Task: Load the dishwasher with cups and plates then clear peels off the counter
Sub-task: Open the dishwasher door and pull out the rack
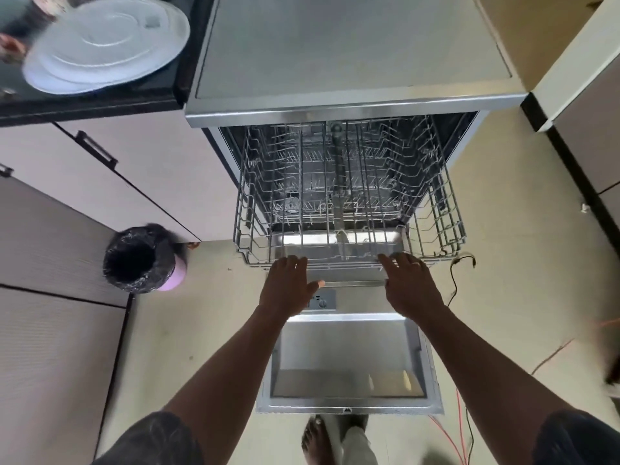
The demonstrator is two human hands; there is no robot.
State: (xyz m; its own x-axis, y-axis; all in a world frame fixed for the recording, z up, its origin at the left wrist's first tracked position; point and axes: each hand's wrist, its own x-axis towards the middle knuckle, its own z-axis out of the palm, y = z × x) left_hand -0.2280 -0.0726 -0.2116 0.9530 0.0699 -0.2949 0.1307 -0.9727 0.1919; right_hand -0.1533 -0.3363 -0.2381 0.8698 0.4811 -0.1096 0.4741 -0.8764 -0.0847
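Observation:
The dishwasher [352, 105] stands open, its door [349, 360] folded down flat in front of me. The wire upper rack [248, 229] is pulled partly out and holds nothing. My left hand [290, 285] and my right hand [411, 285] reach out with fingers straight, their tips at the rack's front edge. Neither hand holds anything. A stack of white plates [107, 45] lies on the dark counter [100, 102] at the upper left. A patterned cup [43, 5] shows blurred at the counter's far corner.
A pink bin with a black liner [142, 260] stands on the floor left of the dishwasher, against the beige cabinets [100, 182]. Black and red cables [454, 286] trail on the floor to the right. My bare foot [317, 437] is below the door.

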